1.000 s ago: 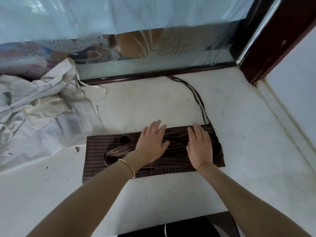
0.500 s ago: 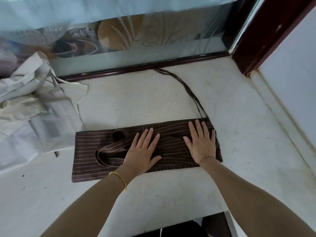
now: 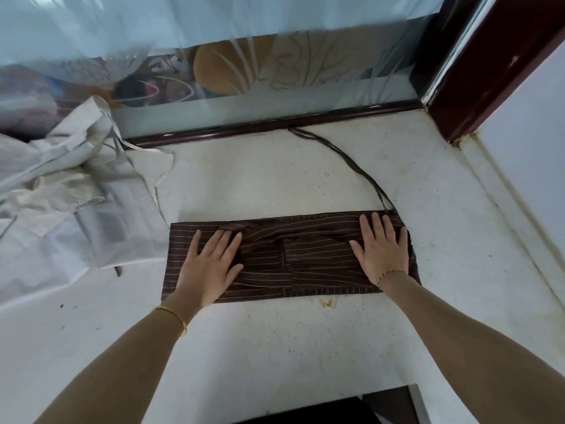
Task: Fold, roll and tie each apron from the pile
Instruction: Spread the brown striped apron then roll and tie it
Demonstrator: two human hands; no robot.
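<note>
While both hands press flat:
Apron: brown striped apron [image 3: 305, 255] folded into a long band, lying left to right on the surface [image 3: 275, 347]
Hands: left hand [image 3: 211, 264] and right hand [image 3: 380, 250] spread flat, one near each end; neither nearer
Strings: ties [image 3: 345, 157] trail away from the right end
Pile: white aprons [image 3: 67, 191] wait at left

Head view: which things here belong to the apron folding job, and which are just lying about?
Part of the job:
- brown striped apron, folded into a band
- its ties
- left hand, right hand, flat on it
- pale aprons pile

Lying about:
- patterned glass panel
- dark object at bottom edge
</note>
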